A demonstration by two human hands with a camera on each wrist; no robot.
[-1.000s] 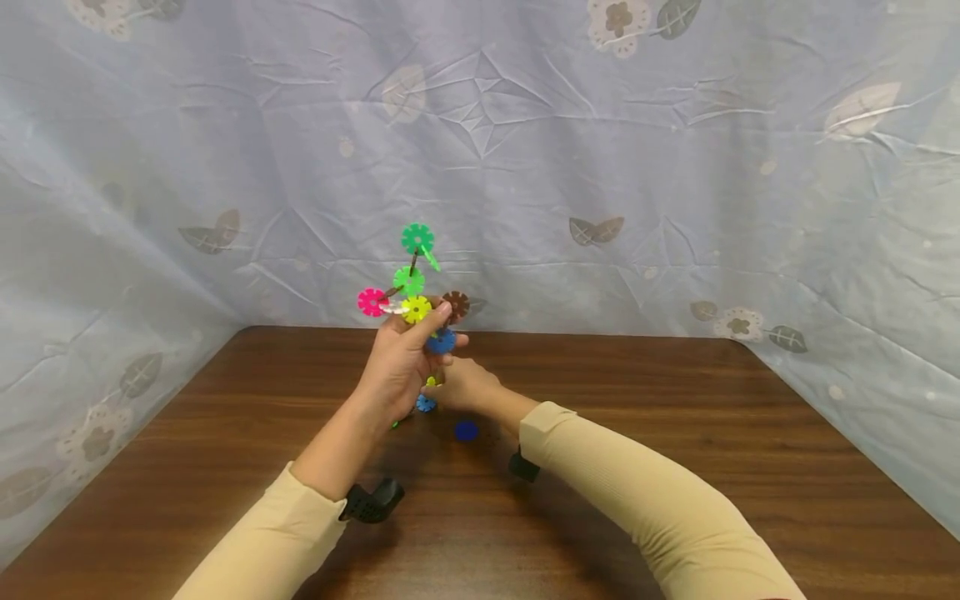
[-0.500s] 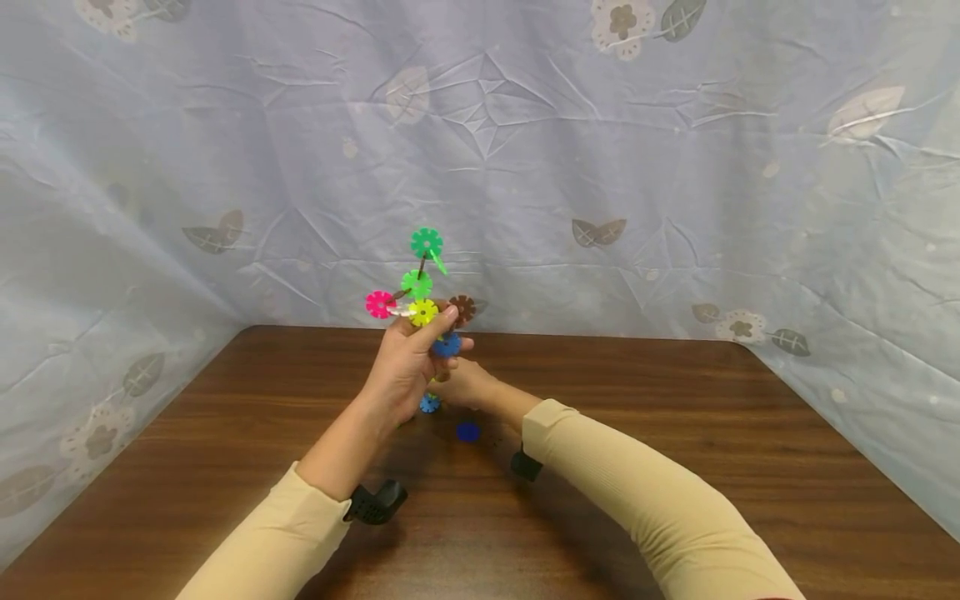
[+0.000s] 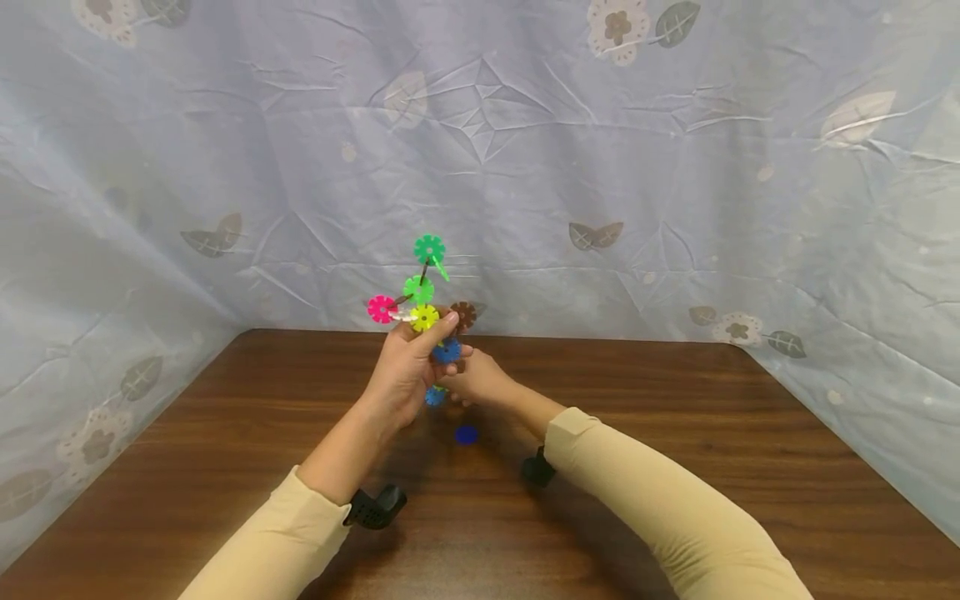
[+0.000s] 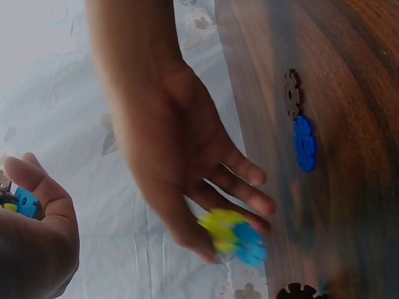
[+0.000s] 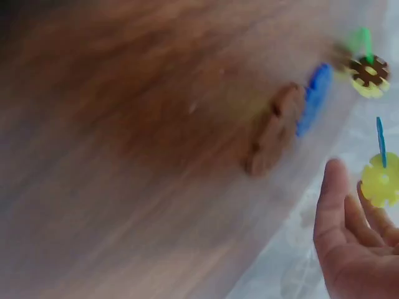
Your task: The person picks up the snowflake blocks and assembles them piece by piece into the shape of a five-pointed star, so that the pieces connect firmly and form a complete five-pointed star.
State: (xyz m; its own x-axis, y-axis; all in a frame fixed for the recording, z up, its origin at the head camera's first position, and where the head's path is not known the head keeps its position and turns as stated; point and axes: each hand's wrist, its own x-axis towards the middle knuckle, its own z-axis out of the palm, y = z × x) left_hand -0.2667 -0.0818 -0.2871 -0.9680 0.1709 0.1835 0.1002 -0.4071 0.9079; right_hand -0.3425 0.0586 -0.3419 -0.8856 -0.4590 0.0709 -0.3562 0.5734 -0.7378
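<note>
My left hand (image 3: 397,375) grips a linked cluster of toothed plastic snowflake discs, held up over the table. A green disc (image 3: 429,250) tops it; pink (image 3: 382,309), yellow (image 3: 424,317), brown (image 3: 463,315) and blue (image 3: 447,351) discs show lower down. Just below and behind the left hand, my right hand (image 3: 483,379) pinches a yellow disc (image 5: 381,180) joined to a light blue disc (image 4: 251,246). The left hand partly hides this pair in the head view.
On the brown wooden table (image 3: 637,400) a dark blue disc (image 3: 466,435) lies beside a brown disc (image 4: 292,93). A brown disc with a green one (image 5: 369,71) shows at the right wrist view's upper right. Patterned grey cloth (image 3: 525,167) hangs around the table.
My right hand has shifted slightly right and up, with the yellow and light blue pair. My left hand and its cluster have drifted a little right and down.
</note>
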